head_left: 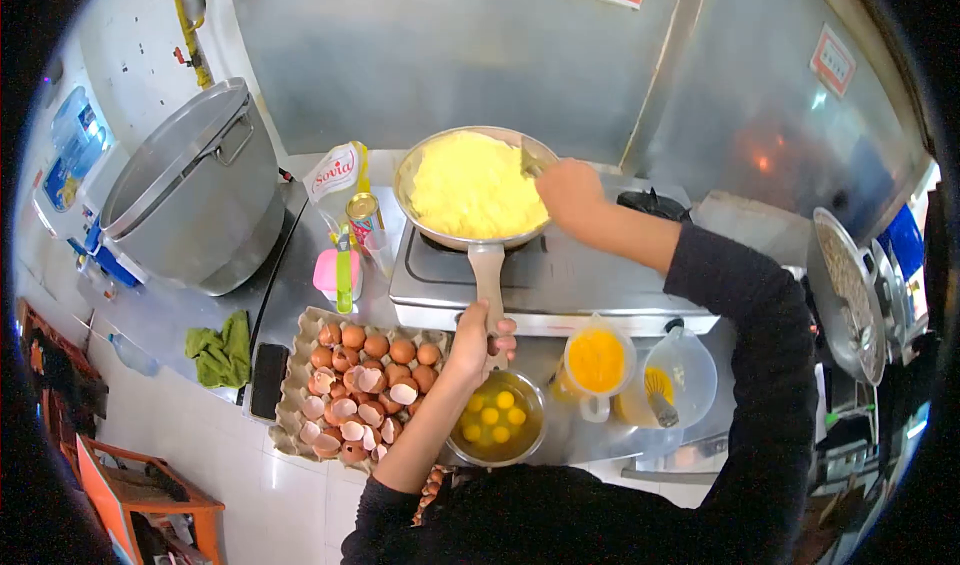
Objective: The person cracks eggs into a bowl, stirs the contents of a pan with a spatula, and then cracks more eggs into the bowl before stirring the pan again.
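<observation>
My left hand (480, 343) is wrapped round the pale handle (487, 270) of a frying pan (404, 197) on the stove. A large heap of yellow scrambled egg (475, 185) fills the pan. At the pan's right rim, my right hand (570, 193) is closed on a spatula (528, 157); only a short greyish part of it shows, touching the egg's edge. Just below my left hand stands a metal bowl (540, 435) of raw eggs with several whole yolks.
An egg tray (290, 405) holds brown eggs and broken shells. Right of the bowl are a jug of beaten egg (597, 360) and a clear jug (700, 375) with a whisk (660, 402). A big pot (200, 205), a green cloth (220, 350) and a phone (268, 382) lie left.
</observation>
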`<state>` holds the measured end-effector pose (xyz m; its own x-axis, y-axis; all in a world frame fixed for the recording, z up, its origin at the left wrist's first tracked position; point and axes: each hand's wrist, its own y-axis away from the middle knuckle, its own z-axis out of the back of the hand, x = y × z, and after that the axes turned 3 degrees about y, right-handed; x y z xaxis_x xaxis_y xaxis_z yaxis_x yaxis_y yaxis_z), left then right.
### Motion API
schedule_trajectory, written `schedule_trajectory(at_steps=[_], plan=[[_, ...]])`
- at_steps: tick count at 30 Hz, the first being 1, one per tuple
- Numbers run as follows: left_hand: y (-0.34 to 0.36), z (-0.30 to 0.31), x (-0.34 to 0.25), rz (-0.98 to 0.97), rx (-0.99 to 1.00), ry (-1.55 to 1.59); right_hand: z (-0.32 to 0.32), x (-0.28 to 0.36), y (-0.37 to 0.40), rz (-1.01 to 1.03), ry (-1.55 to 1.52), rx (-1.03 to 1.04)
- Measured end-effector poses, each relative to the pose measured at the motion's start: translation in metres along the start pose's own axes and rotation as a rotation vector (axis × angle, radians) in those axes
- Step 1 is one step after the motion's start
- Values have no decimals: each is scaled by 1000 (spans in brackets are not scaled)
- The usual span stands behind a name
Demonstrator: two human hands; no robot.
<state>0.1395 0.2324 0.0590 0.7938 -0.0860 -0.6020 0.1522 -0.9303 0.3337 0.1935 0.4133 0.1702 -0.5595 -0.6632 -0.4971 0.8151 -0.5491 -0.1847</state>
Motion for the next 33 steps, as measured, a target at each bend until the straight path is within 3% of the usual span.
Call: schedule_trajectory(at_steps=[3,9,15,19,22,25,28,31,33], plan=[[6,-4,-10,90,12,-56,-31,-36,-4,210,68,-138],[7,12,-30,260,89,-109,-76,-101,-43,347,107,-194],[11,6,-34,226,94,-152,-36,-114,-105,735,213,-359],[8,7,-29,218,44,-112,-2,-95,-105,919,341,-440],[9,6,-27,205,18,-102,33,-96,-71,863,236,-224],[6,10,-23,215,44,-37,62,-112,-28,526,39,-53],[8,9,-24,224,46,-9,88,-125,15,312,-231,95],[5,14,-22,220,85,36,75,-125,42,317,-316,153],[5,13,-22,210,73,28,81,-101,54,289,-336,446]])
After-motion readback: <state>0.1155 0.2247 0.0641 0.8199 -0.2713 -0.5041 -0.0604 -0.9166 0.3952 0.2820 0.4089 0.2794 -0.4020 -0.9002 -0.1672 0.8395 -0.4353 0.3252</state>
